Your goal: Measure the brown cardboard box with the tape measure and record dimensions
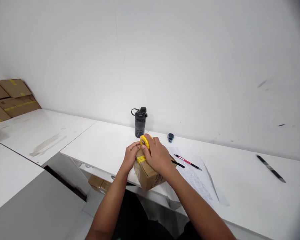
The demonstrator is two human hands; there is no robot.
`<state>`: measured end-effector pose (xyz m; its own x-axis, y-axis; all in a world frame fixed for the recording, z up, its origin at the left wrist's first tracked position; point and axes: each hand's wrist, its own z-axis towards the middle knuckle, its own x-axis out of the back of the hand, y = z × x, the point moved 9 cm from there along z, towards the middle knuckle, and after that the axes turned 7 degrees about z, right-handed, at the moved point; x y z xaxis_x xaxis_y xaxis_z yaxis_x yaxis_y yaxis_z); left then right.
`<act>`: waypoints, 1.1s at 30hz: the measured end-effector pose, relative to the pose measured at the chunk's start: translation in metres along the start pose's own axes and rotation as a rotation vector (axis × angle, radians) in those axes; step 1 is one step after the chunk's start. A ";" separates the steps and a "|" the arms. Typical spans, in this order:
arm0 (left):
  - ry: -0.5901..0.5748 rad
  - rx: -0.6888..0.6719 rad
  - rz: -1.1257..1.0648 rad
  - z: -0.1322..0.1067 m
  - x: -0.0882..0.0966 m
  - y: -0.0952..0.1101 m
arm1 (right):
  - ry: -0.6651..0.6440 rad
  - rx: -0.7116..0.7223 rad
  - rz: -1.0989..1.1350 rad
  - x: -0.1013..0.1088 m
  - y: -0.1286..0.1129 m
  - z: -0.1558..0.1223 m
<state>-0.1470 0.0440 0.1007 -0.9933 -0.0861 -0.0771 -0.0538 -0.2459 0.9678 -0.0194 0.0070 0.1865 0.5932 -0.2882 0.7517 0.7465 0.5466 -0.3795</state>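
**Small box being taped at the bench's front edge**

Nearest, right at the front edge of the white bench (110, 146): a small brown cardboard box (147, 175), one lower corner turned toward the wearer. Long axis hard to read under the hands, seemingly running from front right toward back left. Over its top, right hand (158, 156), curled shut round a round yellow tape roll (145, 140) at the box's far end. Just left of it, left hand (130, 155), fingers bent against the roll's side and the box's top edge; whether pinching or only pressing, impossible to tell. Below those fingers, a strip of yellow tape (140, 159) folding over the top edge onto the left face.

Judged mid-taping, with tape showing only at that far end. Calls next for a steady hold on the box and a straight draw of the roll along the top.

Just right of the box: white printed sheets (200, 180) and a red-and-black pen (187, 162). Farther back, near the wall: a dark grey lidded water bottle (140, 122). At the far left: stacked flat brown cartons (10, 100).
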 end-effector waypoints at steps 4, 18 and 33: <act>0.008 -0.006 -0.014 0.000 -0.001 -0.002 | -0.036 -0.009 -0.066 -0.002 0.001 0.003; 0.115 0.056 -0.033 -0.006 0.000 -0.003 | 0.377 0.011 0.006 0.073 0.003 -0.132; 0.089 0.081 -0.037 0.002 -0.006 -0.009 | 0.400 0.009 -0.042 0.072 -0.004 -0.147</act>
<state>-0.1407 0.0491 0.0930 -0.9777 -0.1644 -0.1305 -0.1019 -0.1722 0.9798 0.0644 -0.1312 0.1626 0.6341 -0.5926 0.4967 0.7709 0.5343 -0.3467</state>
